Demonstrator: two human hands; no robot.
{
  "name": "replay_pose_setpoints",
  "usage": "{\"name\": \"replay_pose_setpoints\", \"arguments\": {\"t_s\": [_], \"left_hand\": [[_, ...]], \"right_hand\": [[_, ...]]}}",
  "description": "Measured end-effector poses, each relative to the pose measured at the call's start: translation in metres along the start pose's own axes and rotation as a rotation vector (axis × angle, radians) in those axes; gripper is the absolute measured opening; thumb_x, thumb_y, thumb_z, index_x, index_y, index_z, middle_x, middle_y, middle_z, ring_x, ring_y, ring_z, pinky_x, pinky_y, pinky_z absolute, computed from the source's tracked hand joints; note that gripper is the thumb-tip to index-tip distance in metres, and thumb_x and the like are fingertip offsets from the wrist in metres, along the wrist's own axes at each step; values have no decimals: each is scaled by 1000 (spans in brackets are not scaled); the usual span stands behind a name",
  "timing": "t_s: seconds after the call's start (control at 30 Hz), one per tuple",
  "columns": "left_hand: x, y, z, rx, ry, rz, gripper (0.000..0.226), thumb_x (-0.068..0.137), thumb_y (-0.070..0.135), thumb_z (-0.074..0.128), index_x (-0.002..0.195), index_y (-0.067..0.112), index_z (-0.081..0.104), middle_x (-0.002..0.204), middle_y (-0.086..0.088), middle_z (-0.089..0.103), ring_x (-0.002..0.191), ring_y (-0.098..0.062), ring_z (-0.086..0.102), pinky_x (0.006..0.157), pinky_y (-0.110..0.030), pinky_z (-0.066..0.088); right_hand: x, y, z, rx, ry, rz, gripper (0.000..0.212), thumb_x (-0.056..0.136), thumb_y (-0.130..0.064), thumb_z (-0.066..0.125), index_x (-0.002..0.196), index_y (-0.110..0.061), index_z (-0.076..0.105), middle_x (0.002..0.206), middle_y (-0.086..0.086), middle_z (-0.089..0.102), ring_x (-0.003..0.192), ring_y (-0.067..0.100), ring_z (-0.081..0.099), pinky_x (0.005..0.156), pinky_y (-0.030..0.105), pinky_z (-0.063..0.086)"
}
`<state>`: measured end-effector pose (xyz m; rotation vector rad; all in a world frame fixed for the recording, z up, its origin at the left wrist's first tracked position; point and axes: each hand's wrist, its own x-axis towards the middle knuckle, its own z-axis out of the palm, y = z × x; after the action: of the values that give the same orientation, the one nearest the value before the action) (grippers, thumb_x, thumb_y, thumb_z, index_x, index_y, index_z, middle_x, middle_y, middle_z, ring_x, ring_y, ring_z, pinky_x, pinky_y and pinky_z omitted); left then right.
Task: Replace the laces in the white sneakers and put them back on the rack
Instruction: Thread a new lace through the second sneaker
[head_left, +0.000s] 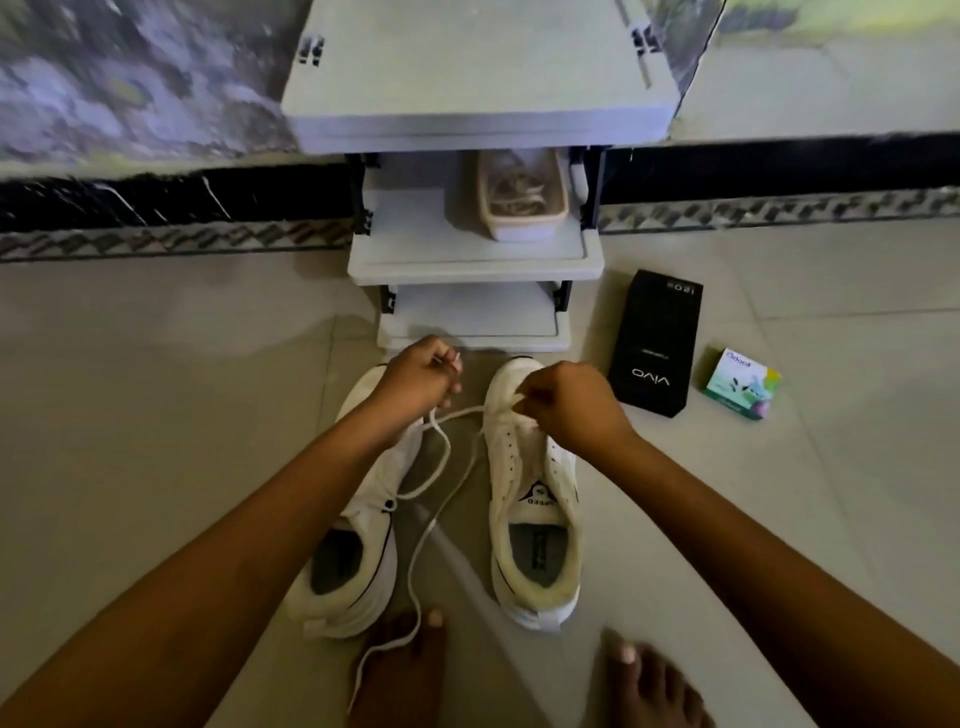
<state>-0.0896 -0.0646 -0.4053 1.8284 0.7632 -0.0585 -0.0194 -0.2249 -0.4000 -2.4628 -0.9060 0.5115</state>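
Both toe caps are partly hidden. The left sneaker (358, 545) and right sneaker (535, 499) lie mid-frame on the floor (156, 389), lengthwise up-frame, toes toward the rack (467, 260). The grip of the left hand (415, 376) pinches the lace (410, 577); that of the right hand (571, 405) pinches it over the right sneaker.

Both arms stretch forward and down, the left forearm (234, 545) and right forearm (753, 519) angling in toward each other. The left hand (418, 376) is curled, knuckles up, its fingers (453, 364) pinching a white lace (457, 414). The right hand (569, 402) is curled as well, its fingers (524, 402) nipping the same strand. The bare left foot (410, 670) and right foot (649, 686) stand flat on the floor.
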Motion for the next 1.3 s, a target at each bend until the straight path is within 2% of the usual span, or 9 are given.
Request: {"name": "replay_pose_setpoints", "arguments": {"t_s": [0.13,0.17,0.27,0.33,0.5,0.73,0.97,1.13,1.3], "left_hand": [[1,6,3,-41,12,13,12,95,9,46,85,13,51,73,-5,57,59,-12,51,55,-19,44],[0,9,3,-47,16,24,14,95,9,47,83,15,52,74,-4,58,61,-12,52,56,-20,44],[-3,8,9,-77,-3,70,19,95,8,48,79,18,52,77,0,58,66,-10,54,58,-18,46],[-7,6,16,-52,-8,105,19,93,6,51,78,18,54,79,1,60,69,-10,56,62,-18,48],[-14,0,44,154,-108,265,7,87,9,63,88,16,65,90,2,66,89,-15,61,83,-29,49],[-15,-15,65,522,-76,368,10,88,16,62,94,16,70,96,-3,69,89,-18,63,81,-29,50],[-17,-15,77,781,-69,417,21,93,21,52,107,18,68,106,-5,61,95,-24,60,83,-30,48],[-16,-16,88,968,-18,431,22,93,17,48,104,16,67,102,-5,61,86,-25,62,69,-31,48],[-12,-17,87,801,-59,384,15,89,18,56,88,16,70,88,-5,66,79,-23,62,63,-29,44]], "right_hand": [[-17,-14,-1,299,-405,-86,34,89,-9,60,124,-11,60,116,1,64,103,9,58,86,15,42],[-19,-11,-2,422,-406,-55,36,89,-3,59,125,-10,59,115,0,64,103,9,58,84,16,45],[-18,16,-5,628,-6,151,27,88,3,56,111,-8,63,102,4,66,97,19,64,80,24,54],[-18,34,-3,512,158,286,21,88,-4,60,108,-8,64,99,6,66,90,17,63,83,29,54],[-25,43,21,371,-13,270,28,84,-20,69,110,-11,67,109,4,66,93,12,61,85,24,47],[-27,43,26,420,-4,287,30,84,-15,68,114,-13,66,117,5,64,104,19,60,88,26,46],[-32,47,26,469,-36,277,41,82,-16,71,121,-11,60,117,6,60,101,15,58,82,22,44],[-36,50,29,509,-19,343,38,82,-15,71,118,-11,60,110,2,60,91,10,54,78,21,43],[-36,53,31,560,8,369,26,84,-11,69,110,-12,65,103,0,60,92,13,58,78,22,43]]}}
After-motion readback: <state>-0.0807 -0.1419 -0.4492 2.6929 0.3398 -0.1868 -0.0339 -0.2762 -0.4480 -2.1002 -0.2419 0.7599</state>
